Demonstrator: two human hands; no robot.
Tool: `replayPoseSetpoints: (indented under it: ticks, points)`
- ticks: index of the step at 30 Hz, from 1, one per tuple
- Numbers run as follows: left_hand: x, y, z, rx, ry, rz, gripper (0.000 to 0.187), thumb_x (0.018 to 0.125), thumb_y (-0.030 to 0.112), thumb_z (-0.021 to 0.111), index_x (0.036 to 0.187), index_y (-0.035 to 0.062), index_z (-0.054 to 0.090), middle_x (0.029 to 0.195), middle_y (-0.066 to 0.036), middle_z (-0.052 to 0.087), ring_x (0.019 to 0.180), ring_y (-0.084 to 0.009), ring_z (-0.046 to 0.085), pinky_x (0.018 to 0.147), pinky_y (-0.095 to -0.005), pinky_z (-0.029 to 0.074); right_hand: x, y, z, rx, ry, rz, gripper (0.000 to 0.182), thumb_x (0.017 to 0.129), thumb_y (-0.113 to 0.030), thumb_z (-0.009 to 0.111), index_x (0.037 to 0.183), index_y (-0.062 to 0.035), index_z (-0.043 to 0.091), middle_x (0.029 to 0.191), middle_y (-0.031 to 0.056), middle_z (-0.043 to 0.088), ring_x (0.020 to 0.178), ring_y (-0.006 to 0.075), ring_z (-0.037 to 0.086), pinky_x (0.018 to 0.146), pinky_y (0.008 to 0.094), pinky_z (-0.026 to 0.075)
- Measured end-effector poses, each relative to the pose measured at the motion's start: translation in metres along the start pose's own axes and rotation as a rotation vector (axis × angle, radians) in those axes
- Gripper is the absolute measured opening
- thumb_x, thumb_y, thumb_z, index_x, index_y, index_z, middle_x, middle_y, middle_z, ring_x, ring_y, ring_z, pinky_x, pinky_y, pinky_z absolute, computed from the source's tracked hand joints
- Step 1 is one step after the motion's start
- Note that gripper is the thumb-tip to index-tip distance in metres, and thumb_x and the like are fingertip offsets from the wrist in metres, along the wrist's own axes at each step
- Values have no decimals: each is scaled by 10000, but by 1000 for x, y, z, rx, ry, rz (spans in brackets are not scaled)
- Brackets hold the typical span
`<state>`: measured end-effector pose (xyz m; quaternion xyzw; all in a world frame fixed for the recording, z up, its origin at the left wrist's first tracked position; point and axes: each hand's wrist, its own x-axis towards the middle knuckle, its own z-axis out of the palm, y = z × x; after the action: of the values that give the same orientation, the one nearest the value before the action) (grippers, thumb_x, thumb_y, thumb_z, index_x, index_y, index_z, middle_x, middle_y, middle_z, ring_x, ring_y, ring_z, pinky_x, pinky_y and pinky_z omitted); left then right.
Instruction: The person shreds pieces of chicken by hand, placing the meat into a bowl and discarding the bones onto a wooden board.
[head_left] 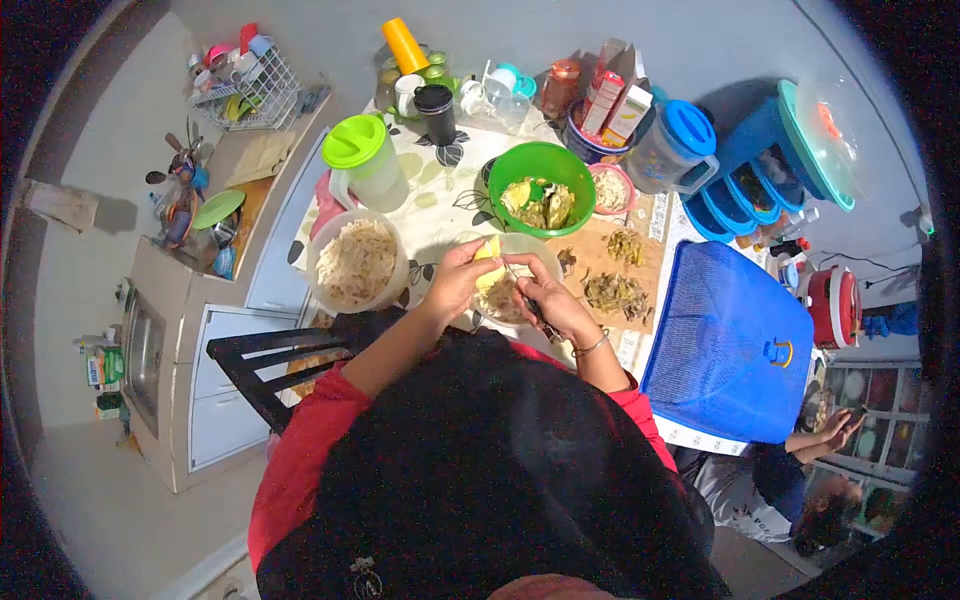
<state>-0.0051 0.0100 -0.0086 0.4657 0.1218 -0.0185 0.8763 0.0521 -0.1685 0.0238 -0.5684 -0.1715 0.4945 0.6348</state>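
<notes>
My left hand [462, 280] is closed around a pale yellow piece of vegetable [490, 258], whose exact kind I cannot make out. My right hand [550, 300] grips a small knife [542, 318] by its dark handle, the blade by the yellow piece. Beneath both hands is a pale bowl [515, 243] with shredded bits in it, partly hidden. To the left stands a clear tub [318, 262] heaped with pale shreds [360, 262]. Behind the hands, a green basin [542, 152] holds more yellowish pieces [552, 205]. Brownish peelings [617, 292] lie on a wooden board [645, 262] at the right.
A blue mesh food cover [725, 345] takes up the table's right side. Green-lidded [368, 165] and blue-lidded [672, 150] pitchers, a black tumbler [437, 112] and a pink bowl [612, 188] stand farther back. A black chair [265, 355] is at left; another person [780, 490] sits at right.
</notes>
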Motion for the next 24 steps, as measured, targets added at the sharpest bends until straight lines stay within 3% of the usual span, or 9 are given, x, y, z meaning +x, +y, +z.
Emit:
replayPoseSetpoints:
  ticks: [9, 21, 24]
  points:
    - [-9, -16, -6, -90, -54, -153, 327, 863, 29, 531, 1180, -44, 497, 1057, -113, 595, 940, -176, 612, 810, -295, 509, -8, 10, 0, 143, -12, 66, 322, 968, -192, 375, 1289, -190, 350, 695, 0, 500, 463, 65, 412, 387, 194, 325]
    - [-10, -25, 0, 90, 37, -31, 288, 829, -21, 552, 1114, -60, 552, 973, -106, 629, 820, -147, 625, 700, -267, 521, -17, 16, 0, 44, -16, 42, 320, 968, -199, 381, 1287, -193, 367, 714, 6, 510, 470, 70, 420, 396, 189, 327]
    - [-6, -24, -1, 27, 97, -28, 269, 819, -29, 557, 1086, -63, 568, 956, -109, 634, 812, -152, 628, 695, -268, 521, -24, 8, 2, 279, -32, 34, 332, 961, -170, 384, 1290, -215, 369, 697, -3, 474, 451, 67, 408, 387, 182, 332]
